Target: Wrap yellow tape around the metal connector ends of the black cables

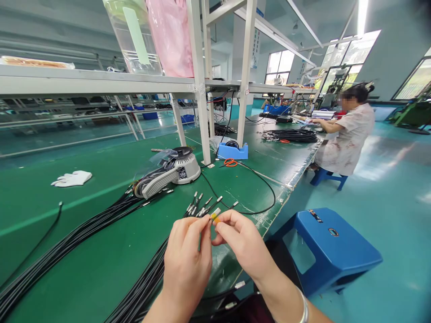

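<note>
My left hand (186, 253) is closed in a pinch at the end of a black cable, just below its silver metal connector (217, 211). Opposite it, my right hand (244, 240) pinches a small piece of yellow tape (216, 219) that lies against the cable by the connector. The fingertips of both hands nearly meet and hide most of that cable end. Right behind them, a bundle of black cables (148, 273) ends in several silver connectors on the green table (101, 251).
A grey tape dispenser machine (186, 168) stands beyond the hands, with another cable bundle (77, 229) beside it. Farther back are a blue tape holder (232, 151), orange-handled scissors (230, 162) and a white glove (72, 178). A blue stool (340, 237) stands at right; a co-worker (353, 125) sits beyond.
</note>
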Available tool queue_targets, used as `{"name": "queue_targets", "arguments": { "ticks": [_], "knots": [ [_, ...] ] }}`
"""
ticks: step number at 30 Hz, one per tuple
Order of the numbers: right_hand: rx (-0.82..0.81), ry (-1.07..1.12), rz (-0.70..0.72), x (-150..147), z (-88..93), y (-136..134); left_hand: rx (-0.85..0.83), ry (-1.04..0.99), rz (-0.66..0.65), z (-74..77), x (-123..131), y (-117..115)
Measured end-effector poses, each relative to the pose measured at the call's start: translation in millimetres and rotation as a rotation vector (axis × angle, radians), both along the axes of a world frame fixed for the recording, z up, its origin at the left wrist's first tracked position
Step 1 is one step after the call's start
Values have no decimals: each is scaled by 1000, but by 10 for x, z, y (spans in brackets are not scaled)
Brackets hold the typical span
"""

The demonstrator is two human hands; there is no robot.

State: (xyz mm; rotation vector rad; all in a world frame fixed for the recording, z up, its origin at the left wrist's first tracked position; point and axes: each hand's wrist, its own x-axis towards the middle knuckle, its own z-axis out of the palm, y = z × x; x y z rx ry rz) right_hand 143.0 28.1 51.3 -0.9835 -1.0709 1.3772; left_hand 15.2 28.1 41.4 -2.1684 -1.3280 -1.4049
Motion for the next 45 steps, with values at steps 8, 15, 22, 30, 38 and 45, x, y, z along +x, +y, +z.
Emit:
{"name": "queue_targets", "arguments": {
  "ticks": [8, 15, 22, 30, 38, 45],
  "knots": [
    [99, -86, -96, -5, -15, -42, -194, -108, -29, 121, 11, -39],
    [286, -250, -178, 29, 9, -71, -401, -218, -47, 187, 18, -76],
    [320, -280, -200, 28, 46, -71, -715, -462, -66, 205, 48, -124],
    [287, -252, -174, 49, 56, -42, -950, -746, -279, 271, 69, -111],
    [292, -282, -175, 75, 61, -53, -1032, -933, -407, 222, 61, -69],
    [267, -275, -164, 112, 56, -37, -1145, -1113, -544, 235, 76, -46]
  ]
}}
